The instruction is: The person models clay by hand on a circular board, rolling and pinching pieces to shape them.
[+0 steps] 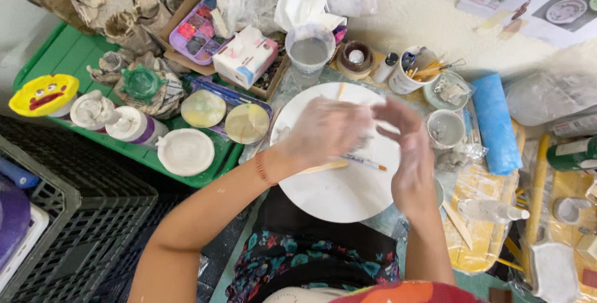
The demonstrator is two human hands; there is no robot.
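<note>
Both clay-dusted hands hover over the round white board (348, 185): the left hand (326, 130) loosely curled, the right hand (407, 154) half open, and I cannot tell what they pinch between them. A thin paintbrush (364, 162) lies on the board beneath, long axis left-right, tip pointing right. A dropped wrist could well knock it rolling off.

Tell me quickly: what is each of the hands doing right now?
Left hand: blurred above the white round board; grip cannot be told.
Right hand: fingers spread, apparently holding nothing.
</note>
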